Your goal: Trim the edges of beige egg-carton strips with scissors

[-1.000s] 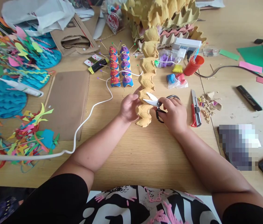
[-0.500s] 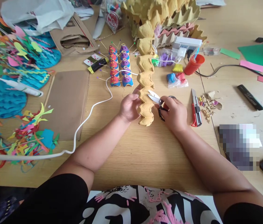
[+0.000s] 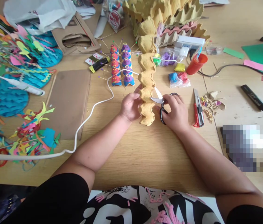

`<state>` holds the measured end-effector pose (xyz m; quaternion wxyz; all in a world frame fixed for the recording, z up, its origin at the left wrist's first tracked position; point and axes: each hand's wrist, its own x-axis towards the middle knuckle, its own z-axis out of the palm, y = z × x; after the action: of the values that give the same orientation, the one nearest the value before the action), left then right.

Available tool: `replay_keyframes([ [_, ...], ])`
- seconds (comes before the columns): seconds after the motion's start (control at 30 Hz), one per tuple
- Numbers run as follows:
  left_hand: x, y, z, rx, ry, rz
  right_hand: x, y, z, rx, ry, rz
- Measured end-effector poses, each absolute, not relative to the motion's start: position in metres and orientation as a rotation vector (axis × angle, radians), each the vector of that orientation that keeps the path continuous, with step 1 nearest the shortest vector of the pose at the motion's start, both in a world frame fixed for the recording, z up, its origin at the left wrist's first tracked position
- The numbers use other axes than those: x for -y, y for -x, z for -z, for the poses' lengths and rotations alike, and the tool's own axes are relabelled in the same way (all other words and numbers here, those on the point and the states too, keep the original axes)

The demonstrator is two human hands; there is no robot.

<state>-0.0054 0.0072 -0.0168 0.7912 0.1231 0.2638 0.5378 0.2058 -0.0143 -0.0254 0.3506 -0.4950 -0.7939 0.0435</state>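
A long yellow egg-carton strip [image 3: 147, 67] with several bumps stretches away from me in the middle. My left hand [image 3: 131, 106] grips its left side near the close end, some fingers hidden behind it. On the other side my right hand [image 3: 176, 112] holds black-handled scissors [image 3: 163, 109], fingers in the handles. The blades are spread apart at the strip's right edge. Left of the strip stand two painted egg-carton caterpillars, a red-and-blue one [image 3: 116, 67] and a purple-and-blue one [image 3: 127, 63], with pins stuck in them.
A red utility knife [image 3: 198, 109] lies to the right beside some scraps [image 3: 212, 104]. A white cable [image 3: 91, 112] crosses the left side over a cardboard sheet [image 3: 68, 102]. Behind are stacked egg trays [image 3: 180, 18], a red cup [image 3: 196, 64] and clay packets [image 3: 179, 77].
The scissors have opened wider and drawn back slightly, from lying over the strip to its right edge. My left hand keeps its hold. The whole view has shifted a little.
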Motion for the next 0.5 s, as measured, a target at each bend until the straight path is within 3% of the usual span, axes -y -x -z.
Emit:
replay_keyframes([
  [0.5,-0.0063,0.0036,0.0167,-0.615,-0.24,-1.155,0.0161,-0.2033,0.0272,2.097,1.322,0.038],
])
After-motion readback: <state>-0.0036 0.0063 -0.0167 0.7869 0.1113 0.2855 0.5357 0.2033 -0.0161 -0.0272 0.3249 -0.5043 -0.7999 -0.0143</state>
